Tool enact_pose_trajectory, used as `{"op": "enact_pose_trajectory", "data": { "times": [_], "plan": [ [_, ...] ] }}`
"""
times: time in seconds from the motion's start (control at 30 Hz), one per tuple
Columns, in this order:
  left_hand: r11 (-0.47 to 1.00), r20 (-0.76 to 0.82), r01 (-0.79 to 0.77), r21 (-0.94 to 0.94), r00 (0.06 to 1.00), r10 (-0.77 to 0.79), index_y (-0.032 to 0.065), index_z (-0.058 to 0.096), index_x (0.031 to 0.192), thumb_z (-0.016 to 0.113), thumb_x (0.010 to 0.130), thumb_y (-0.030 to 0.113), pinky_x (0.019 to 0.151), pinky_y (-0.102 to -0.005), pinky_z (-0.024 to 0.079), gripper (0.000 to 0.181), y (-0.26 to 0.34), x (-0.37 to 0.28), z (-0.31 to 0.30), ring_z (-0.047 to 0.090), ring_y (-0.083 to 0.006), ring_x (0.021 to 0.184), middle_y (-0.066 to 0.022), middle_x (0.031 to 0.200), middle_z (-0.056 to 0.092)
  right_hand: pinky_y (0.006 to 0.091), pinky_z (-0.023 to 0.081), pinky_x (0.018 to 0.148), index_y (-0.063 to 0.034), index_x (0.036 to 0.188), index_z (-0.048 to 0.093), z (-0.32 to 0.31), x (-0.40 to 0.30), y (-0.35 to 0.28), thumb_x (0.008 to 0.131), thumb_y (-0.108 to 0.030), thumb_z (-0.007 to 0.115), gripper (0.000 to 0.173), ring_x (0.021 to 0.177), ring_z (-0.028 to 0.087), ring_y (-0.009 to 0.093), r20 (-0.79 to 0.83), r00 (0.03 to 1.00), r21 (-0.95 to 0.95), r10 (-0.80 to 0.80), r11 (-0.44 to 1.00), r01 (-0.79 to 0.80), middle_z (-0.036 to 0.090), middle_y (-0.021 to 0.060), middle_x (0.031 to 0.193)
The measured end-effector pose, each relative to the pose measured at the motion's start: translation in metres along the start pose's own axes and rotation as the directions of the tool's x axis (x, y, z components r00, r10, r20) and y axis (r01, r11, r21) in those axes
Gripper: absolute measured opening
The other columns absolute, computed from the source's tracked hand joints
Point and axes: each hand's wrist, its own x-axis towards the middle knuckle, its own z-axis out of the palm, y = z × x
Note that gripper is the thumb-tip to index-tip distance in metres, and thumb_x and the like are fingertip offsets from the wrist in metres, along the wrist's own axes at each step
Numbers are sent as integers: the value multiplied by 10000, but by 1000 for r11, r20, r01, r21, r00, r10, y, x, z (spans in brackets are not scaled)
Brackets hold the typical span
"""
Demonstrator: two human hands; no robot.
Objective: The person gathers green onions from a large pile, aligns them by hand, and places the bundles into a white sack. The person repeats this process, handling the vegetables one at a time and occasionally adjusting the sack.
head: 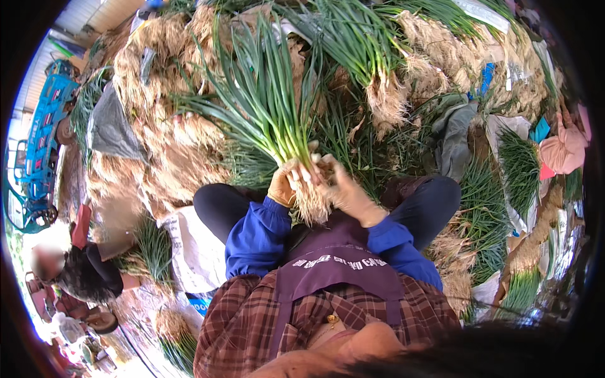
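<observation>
A bunch of green onions is held up in front of my lap, leaves pointing away and pale roots hanging towards me. My left hand, in a tan glove, is shut around the lower stems from the left side. From the right, my gloved right hand grips the white stem bases just above the roots; it is slightly blurred. Its palm side is hidden. Beyond the bunch, loose onion leaves cover the ground. Another bunch of green onions lies farther off, its roots towards me.
Heaped onions with dry roots rise at the left and far side. A grey sheet lies on the left heap. White sacking is beside my left knee, and more onions lie right. A person sits at left, near a blue vehicle.
</observation>
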Motion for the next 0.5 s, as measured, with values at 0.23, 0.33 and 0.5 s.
{"op": "enact_pose_trajectory", "data": {
  "times": [0.23, 0.33, 0.5],
  "plan": [
    [946, -189, -67, 318, 973, 132, 12, 515, 1129, 672, 833, 98, 629, -343, 573, 346, -4, 4, 16, 636, -200, 617, -146, 859, 645, 253, 417, 945, -77, 1508, 211, 34, 14, 27, 953, -360, 584, 727, 1157, 472, 106, 147, 983, 457, 107, 874, -163, 506, 61, 1275],
    [946, -239, 8, 323, 968, 74, 16, 526, 1033, 649, 807, 36, 505, -265, 499, 259, -4, 5, 41, 603, -155, 574, -111, 776, 617, 272, 425, 904, -58, 1315, 505, 12, 10, 32, 951, -496, 506, 570, 1028, 551, 135, 273, 926, 113, 261, 947, -301, 610, 21, 1108],
    [655, -300, 133, 744, 942, 150, 42, 557, 937, 655, 745, -20, 433, -194, 402, 224, 30, 16, 65, 526, -98, 491, -26, 655, 566, 383, 520, 766, -126, 1024, 692, -56, 71, 2, 907, -573, 485, 506, 773, 644, 250, 62, 931, -853, 360, 503, -138, 673, 122, 896]
  ]
}}
